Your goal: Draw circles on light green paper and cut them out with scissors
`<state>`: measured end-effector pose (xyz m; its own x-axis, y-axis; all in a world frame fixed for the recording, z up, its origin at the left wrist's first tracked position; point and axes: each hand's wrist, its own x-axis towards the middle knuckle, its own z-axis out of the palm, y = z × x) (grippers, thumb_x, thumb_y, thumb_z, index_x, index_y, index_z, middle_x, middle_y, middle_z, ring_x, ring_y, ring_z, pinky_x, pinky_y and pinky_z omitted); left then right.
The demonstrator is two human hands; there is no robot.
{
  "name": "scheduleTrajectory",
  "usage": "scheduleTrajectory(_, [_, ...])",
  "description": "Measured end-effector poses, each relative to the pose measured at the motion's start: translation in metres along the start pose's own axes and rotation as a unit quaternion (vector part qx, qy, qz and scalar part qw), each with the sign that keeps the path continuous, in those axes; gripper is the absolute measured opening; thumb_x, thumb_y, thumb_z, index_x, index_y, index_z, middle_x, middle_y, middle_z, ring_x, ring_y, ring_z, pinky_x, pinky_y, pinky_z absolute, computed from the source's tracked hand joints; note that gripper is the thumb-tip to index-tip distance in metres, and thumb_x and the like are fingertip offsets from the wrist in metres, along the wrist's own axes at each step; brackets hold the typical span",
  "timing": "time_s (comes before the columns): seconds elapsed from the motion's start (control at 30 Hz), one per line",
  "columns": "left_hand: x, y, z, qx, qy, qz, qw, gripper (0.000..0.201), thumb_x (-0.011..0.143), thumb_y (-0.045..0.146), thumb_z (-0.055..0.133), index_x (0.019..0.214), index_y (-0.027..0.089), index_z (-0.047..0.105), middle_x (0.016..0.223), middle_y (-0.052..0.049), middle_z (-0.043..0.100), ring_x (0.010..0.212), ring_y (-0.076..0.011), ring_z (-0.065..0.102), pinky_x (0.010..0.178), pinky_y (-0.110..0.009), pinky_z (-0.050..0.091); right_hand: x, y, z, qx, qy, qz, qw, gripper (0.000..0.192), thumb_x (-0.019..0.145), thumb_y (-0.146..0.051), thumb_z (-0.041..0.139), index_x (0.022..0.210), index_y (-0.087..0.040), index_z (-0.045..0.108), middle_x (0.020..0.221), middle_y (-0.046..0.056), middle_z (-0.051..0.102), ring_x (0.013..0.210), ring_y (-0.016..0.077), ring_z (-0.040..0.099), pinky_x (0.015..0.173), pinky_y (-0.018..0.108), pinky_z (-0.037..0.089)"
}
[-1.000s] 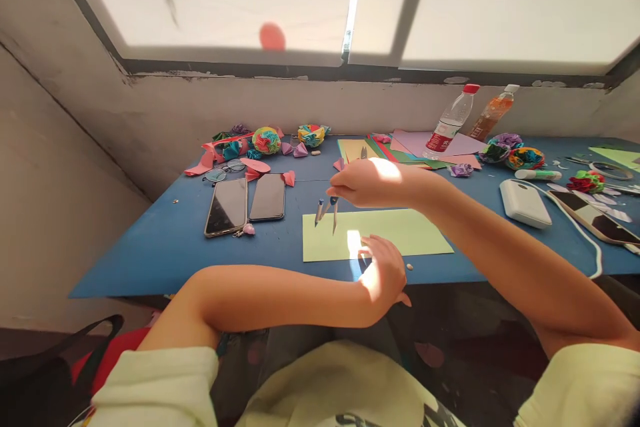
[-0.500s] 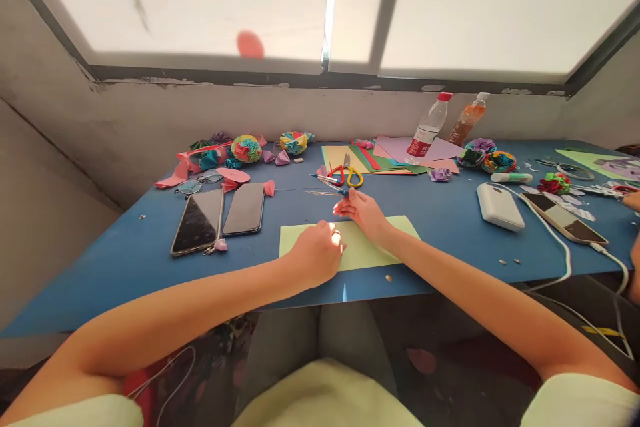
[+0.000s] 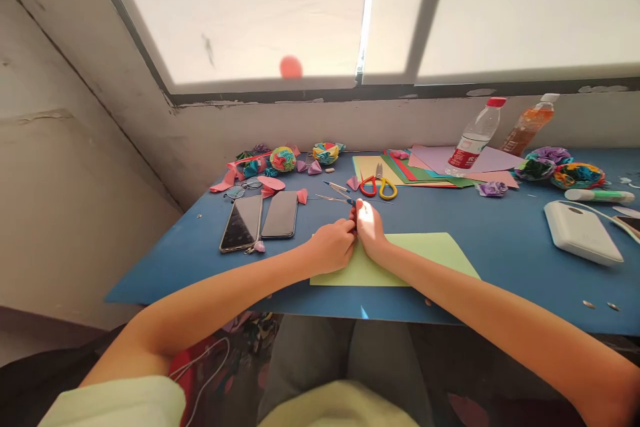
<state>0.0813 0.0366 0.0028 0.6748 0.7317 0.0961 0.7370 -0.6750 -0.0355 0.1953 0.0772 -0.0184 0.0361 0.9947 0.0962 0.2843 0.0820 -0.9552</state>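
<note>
My right hand is closed on the blue head of a drawing compass, whose thin metal legs point left above the table. My left hand is closed too, its fingertips meeting my right fingers; whatever is in them is hidden. Both hands are over a pale green sheet of paper lying flat at the table's near edge. Just beyond them lie a second compass-like tool and scissors with one red and one yellow handle.
Two phones lie to the left, near eyeglasses and paper flowers. Behind are coloured paper sheets, a red-capped bottle and an orange drink bottle. A white power bank with a cable sits at right.
My hands have come together at the compass; they were apart before. The left hand moved up to the right fingers. The view has turned left, so the things on the table appear further right.
</note>
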Motion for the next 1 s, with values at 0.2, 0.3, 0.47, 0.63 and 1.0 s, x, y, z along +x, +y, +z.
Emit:
scheduleTrajectory(0.2, [-0.021,-0.013,0.000,0.009,0.034,-0.018,0.999,0.030,0.085,0.012,0.035,0.091,0.011,0.064,0.093,-0.011,0.058,0.090,-0.0203,0.054,0.075,-0.031,0.048,0.002,0.017,-0.038,0.162,-0.013,-0.004,0.987,0.046,0.080,-0.063,0.044,0.064,-0.020,0.038,0.057,-0.003,0.043,0.048,0.0089,0.043,0.049,0.024,0.038])
scheduleTrajectory(0.3, [-0.035,-0.020,-0.001,-0.011,0.055,-0.031,0.998,0.032,0.085,0.011,0.034,0.092,0.011,0.065,0.092,-0.011,0.059,0.090,-0.0202,0.055,0.073,-0.030,0.049,0.002,0.030,-0.073,0.179,0.010,0.016,0.984,0.048,0.075,-0.065,0.051,0.065,-0.020,0.040,0.055,-0.004,0.043,0.047,0.0079,0.043,0.048,0.023,0.036])
scheduleTrajectory(0.47, [-0.060,-0.027,-0.001,-0.025,0.094,-0.051,0.994,0.035,0.087,0.014,0.033,0.103,0.011,0.064,0.095,-0.012,0.059,0.089,-0.0206,0.056,0.074,-0.031,0.050,-0.001,0.049,-0.132,0.192,0.034,0.029,0.980,0.049,0.069,-0.065,0.059,0.064,-0.019,0.042,0.056,-0.004,0.043,0.048,0.0083,0.044,0.048,0.023,0.037])
scheduleTrajectory(0.63, [-0.066,-0.031,-0.001,0.007,0.102,-0.070,0.992,0.036,0.087,0.016,0.032,0.097,0.011,0.066,0.092,-0.013,0.061,0.084,-0.0208,0.058,0.072,-0.032,0.050,-0.003,0.057,-0.163,0.198,0.068,0.027,0.978,0.052,0.062,-0.068,0.064,0.062,-0.019,0.044,0.056,-0.003,0.044,0.049,0.0093,0.045,0.048,0.024,0.039])
scheduleTrajectory(1.0, [-0.136,0.079,-0.056,-0.027,0.151,0.020,0.988,0.040,0.059,0.047,0.047,0.090,0.042,0.073,0.088,-0.001,0.071,0.081,-0.0246,0.059,0.056,-0.038,0.041,-0.015,0.060,-0.162,-0.001,0.068,-0.074,0.995,0.050,0.079,-0.066,0.045,0.063,-0.018,0.049,0.055,-0.001,0.050,0.052,0.0117,0.047,0.055,0.027,0.037])
